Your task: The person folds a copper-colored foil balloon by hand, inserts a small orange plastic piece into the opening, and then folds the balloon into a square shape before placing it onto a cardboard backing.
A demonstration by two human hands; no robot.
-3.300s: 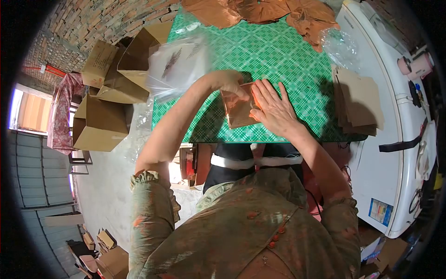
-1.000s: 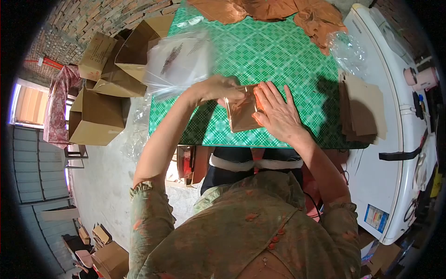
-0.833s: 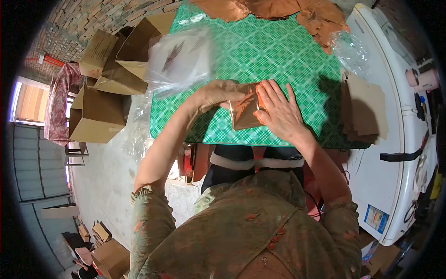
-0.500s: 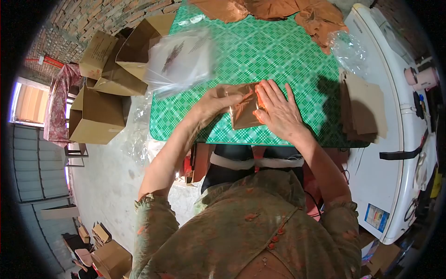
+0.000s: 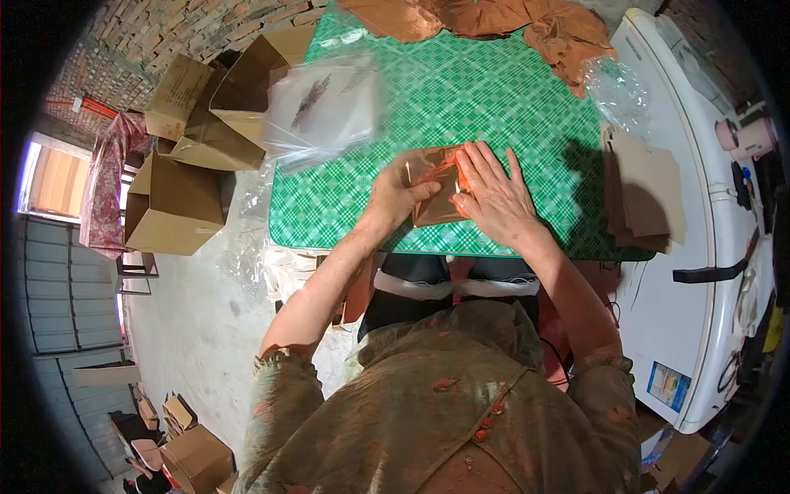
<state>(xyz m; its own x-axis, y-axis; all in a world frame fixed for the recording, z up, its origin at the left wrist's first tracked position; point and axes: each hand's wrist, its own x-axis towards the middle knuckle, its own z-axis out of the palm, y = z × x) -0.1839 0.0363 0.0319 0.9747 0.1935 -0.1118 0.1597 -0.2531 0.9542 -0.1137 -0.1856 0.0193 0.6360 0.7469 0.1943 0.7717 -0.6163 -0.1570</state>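
Observation:
A flat packet in shiny clear film, brown with orange tints (image 5: 438, 198), lies near the front edge of the green plaid table (image 5: 485, 107). My left hand (image 5: 395, 196) is at the packet's left side, its thumb over the film and its fingers partly hidden under or behind the edge. Spread flat over the packet's right side is my right hand (image 5: 496, 193), its fingers pointing away from me and the thumb on the film.
Clear plastic bags (image 5: 322, 107) lie at the table's left. Brown sheets (image 5: 646, 189) are stacked at the right, below crumpled clear plastic (image 5: 615, 89). Orange-brown fabric (image 5: 568, 41) covers the far edge. Open cardboard boxes (image 5: 177, 198) stand left; a white appliance (image 5: 675, 214) is on the right.
My left hand has shifted slightly right and down along the packet, its thumb pulled lower on the film. The right hand has stayed nearly in place.

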